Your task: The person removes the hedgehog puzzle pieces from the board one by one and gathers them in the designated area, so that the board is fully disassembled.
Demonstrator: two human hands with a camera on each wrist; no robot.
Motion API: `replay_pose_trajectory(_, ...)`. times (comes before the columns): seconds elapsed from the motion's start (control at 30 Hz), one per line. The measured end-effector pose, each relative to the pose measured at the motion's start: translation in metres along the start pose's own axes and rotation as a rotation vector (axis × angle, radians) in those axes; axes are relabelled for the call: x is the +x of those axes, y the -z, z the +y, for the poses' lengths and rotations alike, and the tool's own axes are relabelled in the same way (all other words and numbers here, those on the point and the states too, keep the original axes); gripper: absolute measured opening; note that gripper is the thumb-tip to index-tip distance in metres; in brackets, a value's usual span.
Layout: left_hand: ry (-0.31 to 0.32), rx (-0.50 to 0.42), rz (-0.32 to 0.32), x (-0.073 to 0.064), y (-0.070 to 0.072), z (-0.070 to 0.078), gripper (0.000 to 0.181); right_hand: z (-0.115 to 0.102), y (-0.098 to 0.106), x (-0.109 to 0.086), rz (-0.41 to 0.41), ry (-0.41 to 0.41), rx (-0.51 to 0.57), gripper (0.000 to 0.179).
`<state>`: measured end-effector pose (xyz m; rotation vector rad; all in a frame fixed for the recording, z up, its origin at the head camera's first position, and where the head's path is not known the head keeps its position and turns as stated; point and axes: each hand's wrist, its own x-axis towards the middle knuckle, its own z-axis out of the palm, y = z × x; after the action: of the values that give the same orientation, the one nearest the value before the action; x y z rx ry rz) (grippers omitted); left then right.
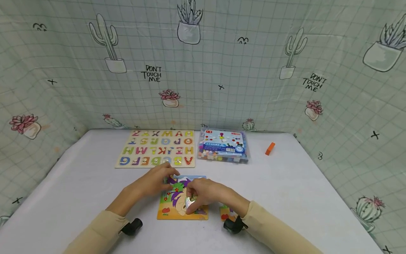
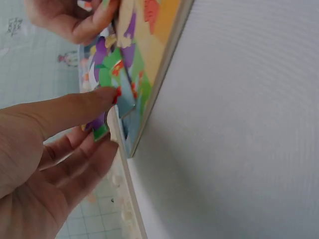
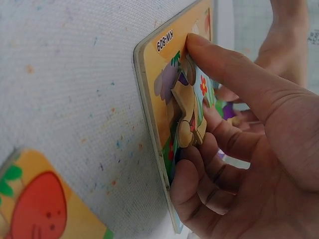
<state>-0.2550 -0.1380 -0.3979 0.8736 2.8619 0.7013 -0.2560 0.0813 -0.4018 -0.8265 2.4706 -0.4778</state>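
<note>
Bent over the flat orange-edged puzzle board [image 1: 171, 216], the left hand [image 1: 157, 180] pinches a green-purple piece [image 2: 106, 75], the right hand [image 1: 206, 192] a tan-blue piece [image 3: 186, 108].

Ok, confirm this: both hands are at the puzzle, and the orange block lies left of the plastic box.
One slip: in the head view, the orange block lies right of the plastic box. Left hand and right hand are at the puzzle, as you say.

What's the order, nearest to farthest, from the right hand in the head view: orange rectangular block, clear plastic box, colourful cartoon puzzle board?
1. Cartoon puzzle board: under the right hand.
2. Plastic box: ahead, slightly right.
3. Orange block: ahead, farther right.
</note>
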Motion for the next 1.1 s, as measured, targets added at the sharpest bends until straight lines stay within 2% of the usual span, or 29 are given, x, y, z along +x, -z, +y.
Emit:
replay_pose_trajectory(0.1,-0.04,-0.041,0.037,-0.004,0.007,-0.004,0.025,0.0,0.0,0.0,0.001,0.002,0.007,0.036)
replay_pose_trajectory(0.2,-0.048,-0.072,0.064,-0.008,0.013,-0.01,0.019,0.0,0.001,0.001,0.005,0.006,0.004,0.037)
replay_pose_trajectory(0.33,-0.038,-0.128,0.043,-0.009,0.013,-0.016,0.017,0.0,0.002,0.002,0.01,0.012,0.005,0.037)
replay_pose_trajectory(0.43,-0.068,-0.156,0.032,-0.006,0.009,-0.018,0.018,0.0,0.001,0.0,0.018,0.03,0.002,0.038)
replay_pose_trajectory(0.6,-0.103,-0.102,0.038,0.001,0.005,-0.015,0.016,0.006,0.001,-0.011,0.065,0.093,-0.068,0.034)
replay_pose_trajectory(0.67,-0.089,-0.077,0.033,0.004,0.004,-0.014,0.015,0.013,0.004,-0.017,0.1,0.121,-0.088,0.03)
replay_pose_trajectory(0.77,-0.084,-0.053,0.025,0.008,0.005,-0.013,0.014,0.023,0.012,-0.024,0.173,0.149,-0.066,0.021)
replay_pose_trajectory(0.87,-0.087,-0.075,-0.002,0.011,0.004,-0.014,0.016,0.033,0.02,-0.03,0.224,0.16,-0.019,0.02)
replay_pose_trajectory(1.1,-0.105,-0.185,-0.057,0.021,0.0,-0.018,0.019,0.042,0.026,-0.031,0.119,0.183,-0.047,0.025)
